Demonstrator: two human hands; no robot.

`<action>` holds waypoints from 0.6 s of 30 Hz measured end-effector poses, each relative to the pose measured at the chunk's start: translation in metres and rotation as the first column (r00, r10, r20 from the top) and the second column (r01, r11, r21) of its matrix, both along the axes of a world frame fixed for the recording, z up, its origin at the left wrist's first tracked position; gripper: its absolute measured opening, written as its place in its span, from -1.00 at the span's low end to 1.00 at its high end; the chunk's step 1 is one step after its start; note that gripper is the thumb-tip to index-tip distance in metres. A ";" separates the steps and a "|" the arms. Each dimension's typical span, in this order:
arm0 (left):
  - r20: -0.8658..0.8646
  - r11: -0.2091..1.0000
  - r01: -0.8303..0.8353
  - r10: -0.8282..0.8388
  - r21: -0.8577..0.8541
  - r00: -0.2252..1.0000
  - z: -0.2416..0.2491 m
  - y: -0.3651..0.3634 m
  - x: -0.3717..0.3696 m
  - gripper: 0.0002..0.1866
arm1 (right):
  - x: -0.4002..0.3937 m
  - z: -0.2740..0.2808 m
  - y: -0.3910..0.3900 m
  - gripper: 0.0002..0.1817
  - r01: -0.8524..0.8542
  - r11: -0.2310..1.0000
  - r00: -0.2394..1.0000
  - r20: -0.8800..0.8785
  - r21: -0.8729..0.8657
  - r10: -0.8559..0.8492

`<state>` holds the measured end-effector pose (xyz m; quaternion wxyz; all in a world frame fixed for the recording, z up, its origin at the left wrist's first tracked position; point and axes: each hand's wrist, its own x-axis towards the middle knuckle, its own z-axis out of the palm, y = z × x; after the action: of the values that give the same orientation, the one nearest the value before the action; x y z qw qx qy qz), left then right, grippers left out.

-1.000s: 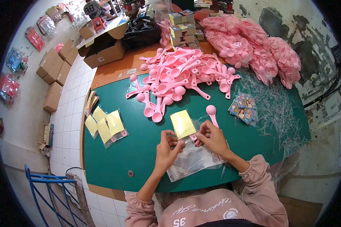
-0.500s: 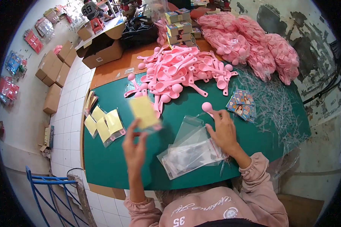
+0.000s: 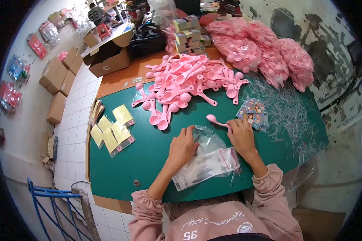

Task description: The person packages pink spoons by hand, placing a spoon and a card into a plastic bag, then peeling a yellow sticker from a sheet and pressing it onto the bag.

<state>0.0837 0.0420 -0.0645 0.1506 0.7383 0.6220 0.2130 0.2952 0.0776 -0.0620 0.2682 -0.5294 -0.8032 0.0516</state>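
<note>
My right hand [image 3: 242,136] is closed on the handle of a pink spoon [image 3: 215,120], whose bowl points to the left. Its fingertips are beside small printed cards [image 3: 253,110]. My left hand [image 3: 183,146] has its fingers bent at the upper left edge of the clear plastic bags [image 3: 205,166] and is pinching one bag's edge. A large pile of pink spoons [image 3: 185,76] lies beyond both hands. Several packed bags with yellow cards [image 3: 112,134] lie on the left of the green table top [image 3: 148,160].
Big bags of pink spoons [image 3: 265,48] stand at the back right. Clear plastic strips [image 3: 291,112] cover the right side. Stacked card bundles [image 3: 187,36], an open cardboard box [image 3: 108,60] and a black bag [image 3: 147,38] are at the back. A person [image 3: 98,16] sits far off.
The bag with the yellow card has left my left hand and lies among the others on the left. My left hand has moved right to the clear bags. The spoon in my right hand has turned leftward.
</note>
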 end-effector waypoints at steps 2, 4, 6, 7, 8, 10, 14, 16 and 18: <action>0.197 0.990 0.055 -0.029 -0.127 0.980 -0.002 0.002 -0.006 -0.47 | -0.002 0.010 0.003 -0.83 -0.014 0.993 0.996 -0.081 0.114 0.023; 0.461 0.947 0.111 0.043 -0.302 0.886 0.006 0.002 -0.009 -0.53 | -0.004 0.020 0.004 -0.83 -0.042 0.998 0.961 -0.270 0.045 0.052; 0.602 0.947 0.135 0.072 -0.293 0.795 0.005 0.002 -0.014 -0.55 | -0.008 0.019 0.004 -0.83 -0.088 0.996 0.888 -0.454 -0.024 0.068; 0.731 0.949 0.166 0.087 -0.267 0.677 0.005 0.004 -0.015 -0.57 | -0.006 0.018 0.005 -0.84 -0.101 0.995 0.872 -0.480 0.012 0.095; 0.713 0.911 0.244 0.074 -0.333 0.697 0.007 0.006 -0.019 -0.67 | -0.004 0.019 0.006 -0.84 -0.110 0.993 0.857 -0.501 0.050 0.121; 0.760 0.869 0.297 0.129 -0.397 0.637 0.007 0.006 -0.021 -0.73 | -0.006 0.024 0.000 -0.85 -0.091 0.996 0.815 -0.576 -0.010 0.068; 0.828 0.789 0.404 0.221 -0.462 0.515 0.014 0.004 -0.018 -0.71 | -0.004 0.021 -0.001 -0.84 -0.043 0.996 0.753 -0.657 -0.083 -0.022; 0.811 0.782 0.404 0.209 -0.474 0.546 0.007 0.004 -0.019 -0.71 | -0.006 0.019 -0.002 -0.84 -0.063 0.993 0.686 -0.727 -0.100 -0.030; 0.793 0.775 0.404 0.196 -0.486 0.577 0.006 0.004 -0.019 -0.70 | -0.006 0.019 -0.002 -0.83 -0.082 0.990 0.613 -0.789 -0.114 -0.040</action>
<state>0.0652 0.0464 -0.0589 0.6643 0.5014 0.4677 0.2976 0.2894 0.0757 -0.0427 0.5559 -0.4605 -0.6037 0.3382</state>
